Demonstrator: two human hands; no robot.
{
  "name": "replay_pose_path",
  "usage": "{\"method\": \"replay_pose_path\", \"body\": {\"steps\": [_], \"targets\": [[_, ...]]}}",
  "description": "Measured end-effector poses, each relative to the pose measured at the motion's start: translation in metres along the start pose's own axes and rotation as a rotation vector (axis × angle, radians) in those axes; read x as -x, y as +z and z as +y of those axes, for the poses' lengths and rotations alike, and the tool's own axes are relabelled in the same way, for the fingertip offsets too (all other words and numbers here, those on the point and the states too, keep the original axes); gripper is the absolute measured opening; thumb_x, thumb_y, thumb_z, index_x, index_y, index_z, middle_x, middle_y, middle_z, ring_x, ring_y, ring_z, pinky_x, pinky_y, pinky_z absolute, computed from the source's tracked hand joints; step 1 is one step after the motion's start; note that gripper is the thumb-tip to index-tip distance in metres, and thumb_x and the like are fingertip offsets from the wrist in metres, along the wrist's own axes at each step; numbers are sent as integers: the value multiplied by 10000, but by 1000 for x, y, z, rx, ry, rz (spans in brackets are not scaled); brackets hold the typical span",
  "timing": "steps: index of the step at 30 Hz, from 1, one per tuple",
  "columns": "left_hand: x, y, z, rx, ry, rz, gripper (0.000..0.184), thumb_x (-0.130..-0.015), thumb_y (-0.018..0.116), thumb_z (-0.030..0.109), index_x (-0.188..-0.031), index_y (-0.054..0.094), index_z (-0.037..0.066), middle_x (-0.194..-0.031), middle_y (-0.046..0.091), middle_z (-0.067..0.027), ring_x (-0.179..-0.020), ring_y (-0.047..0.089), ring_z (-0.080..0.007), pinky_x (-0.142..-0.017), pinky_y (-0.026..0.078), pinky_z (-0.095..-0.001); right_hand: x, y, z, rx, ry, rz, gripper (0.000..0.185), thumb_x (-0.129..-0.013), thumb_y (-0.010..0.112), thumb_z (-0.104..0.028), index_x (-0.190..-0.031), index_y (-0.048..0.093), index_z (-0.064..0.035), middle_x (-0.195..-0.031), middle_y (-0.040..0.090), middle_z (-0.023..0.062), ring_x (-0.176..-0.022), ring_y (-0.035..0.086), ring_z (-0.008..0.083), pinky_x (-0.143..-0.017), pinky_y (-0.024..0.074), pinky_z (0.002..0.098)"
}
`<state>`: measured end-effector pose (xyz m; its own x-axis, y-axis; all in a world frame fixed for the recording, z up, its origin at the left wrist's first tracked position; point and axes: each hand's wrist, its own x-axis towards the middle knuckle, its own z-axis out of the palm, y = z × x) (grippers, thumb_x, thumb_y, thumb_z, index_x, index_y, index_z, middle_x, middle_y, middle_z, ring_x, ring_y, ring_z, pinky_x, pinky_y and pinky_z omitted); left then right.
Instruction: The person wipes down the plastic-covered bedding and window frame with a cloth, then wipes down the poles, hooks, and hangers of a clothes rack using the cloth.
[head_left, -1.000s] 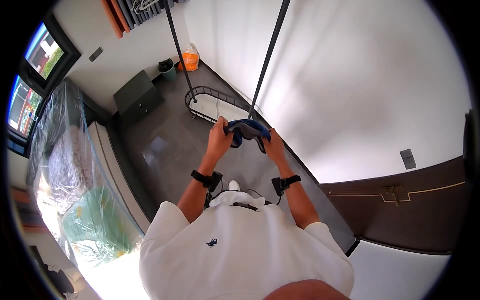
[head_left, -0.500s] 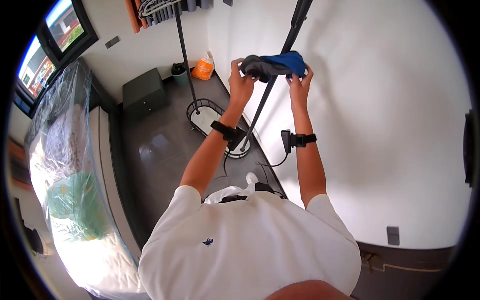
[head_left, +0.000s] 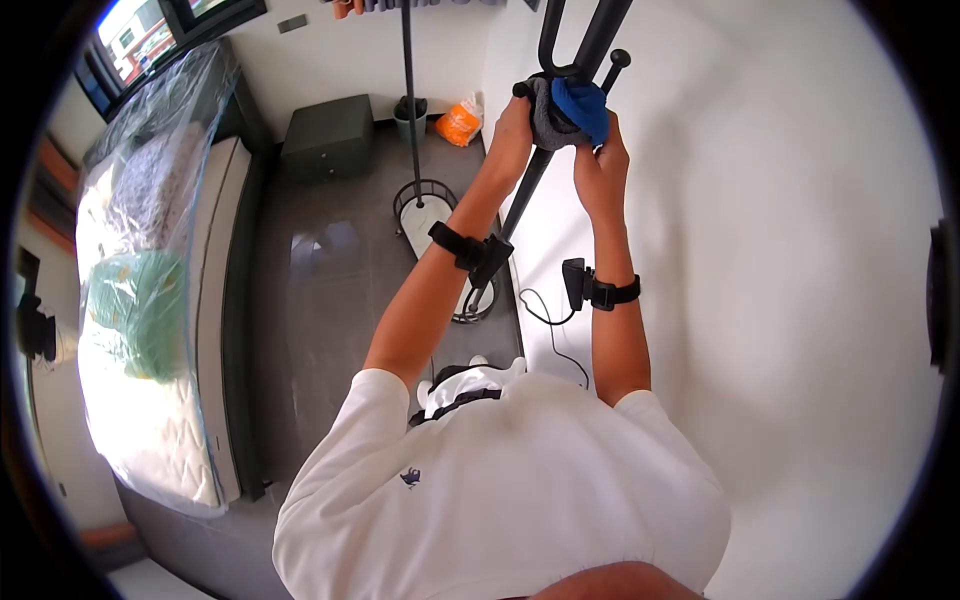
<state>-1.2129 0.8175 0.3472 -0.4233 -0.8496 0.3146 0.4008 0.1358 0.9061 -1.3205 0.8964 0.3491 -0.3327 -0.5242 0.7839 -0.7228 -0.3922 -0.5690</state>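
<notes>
One pale wall (head_left: 780, 270) takes up most of the right side; grey tile floor (head_left: 320, 300) runs through the middle. Bed (head_left: 165, 440) along the left, covered in clear plastic (head_left: 185, 100), with a green bundle (head_left: 140, 310) showing underneath. Black rack (head_left: 409, 100) by the wall, two poles rising from an oval, railed base (head_left: 430, 215). Dark cabinet (head_left: 325, 140) at the far end of the room, shut. White shirt (head_left: 520, 500) on the person below, both arms stretched forward. Orange and white bag (head_left: 460, 122) on the floor, just beside a lined bin (head_left: 408, 122).

Hands close together at the upper part of the near pole (head_left: 524, 195). The left hand (head_left: 513, 130) is curled on the grey side of a blue and grey cloth (head_left: 580, 105), fingers mostly hidden. The right hand (head_left: 602, 170) has the blue side between thumb and fingers — partly closed, palm clear. Cloth bunched between them, in front of the pole and just below a black hook (head_left: 545, 40); whether it touches the hook I cannot tell. Black band (head_left: 455, 243) on the left wrist, another on the right — thin cable (head_left: 545, 318) hanging from that one. Smallest: a round knob (head_left: 620, 57), above the right hand.
</notes>
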Motion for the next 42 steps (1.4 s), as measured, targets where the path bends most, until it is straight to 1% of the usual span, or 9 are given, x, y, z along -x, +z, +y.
{"method": "replay_pose_path", "body": {"steps": [6,11,18,21,23,26,29,35,42], "targets": [[11,-35,-22,-13,299,184,318,-1042,334,291,-1246,382,52,-1166,581,-129,-1006,631,-206,-801,559,-305,44,24,-15,8,-100,-106,344,-741,650,-23,-1080,604,13,-908,555,116,-825,567,257,-688,474,339],[52,-33,11,197,33,242,654,-998,164,530,-1249,518,41,-1159,611,-116,-1000,612,-181,-914,491,-320,82,51,18,-172,36,-271,327,-745,653,-35,-1067,618,4,-867,560,116,-748,584,262,-674,485,334],[81,-76,-49,58,-70,432,628,-1010,166,498,-1280,496,37,-1229,573,-102,-1139,527,-187,-1022,372,-310,102,75,46,-166,163,-522,347,-774,633,-66,-1115,617,-3,-909,611,171,-793,621,345,-720,495,380],[100,-84,-54,83,83,347,560,-1004,244,437,-1320,433,14,-1237,564,-114,-1147,539,-203,-1021,391,-326,109,82,57,-203,54,-582,399,-771,667,-108,-1153,600,-11,-936,647,169,-840,650,319,-742,501,364],[111,-97,-39,79,191,142,616,-922,427,406,-1397,322,27,-1295,511,-127,-1190,524,-217,-1031,398,-351,103,79,39,-531,200,-646,462,-769,697,-152,-1189,574,-2,-953,669,139,-862,658,223,-764,498,322],[119,-79,4,-168,303,132,632,-915,450,353,-1454,273,74,-1309,497,-100,-1202,511,-222,-1055,372,-366,78,60,-2,-629,454,-772,503,-764,716,-172,-1201,555,19,-944,661,93,-853,624,141,-776,489,283],[123,-62,33,-247,462,124,718,-823,562,213,-1461,263,73,-1274,493,-86,-1160,527,-193,-1013,411,-326,68,68,-6,-823,333,-746,502,-755,715,-160,-1195,555,21,-903,641,68,-814,589,118,-765,482,269],[114,-64,39,-380,399,307,797,-625,653,-3,-1349,327,63,-1133,469,-93,-1041,545,-197,-911,483,-317,63,108,-17,-803,47,-664,483,-721,743,-123,-1166,589,-12,-973,692,91,-880,660,162,-763,509,299],[127,-82,26,-669,253,473,801,-592,684,-38,-1296,323,79,-1146,467,-112,-1058,535,-199,-925,497,-323,96,157,-3,-983,159,-758,473,-776,733,-69,-1221,576,-35,-1174,639,85,-1057,632,176,-918,511,323]]}}
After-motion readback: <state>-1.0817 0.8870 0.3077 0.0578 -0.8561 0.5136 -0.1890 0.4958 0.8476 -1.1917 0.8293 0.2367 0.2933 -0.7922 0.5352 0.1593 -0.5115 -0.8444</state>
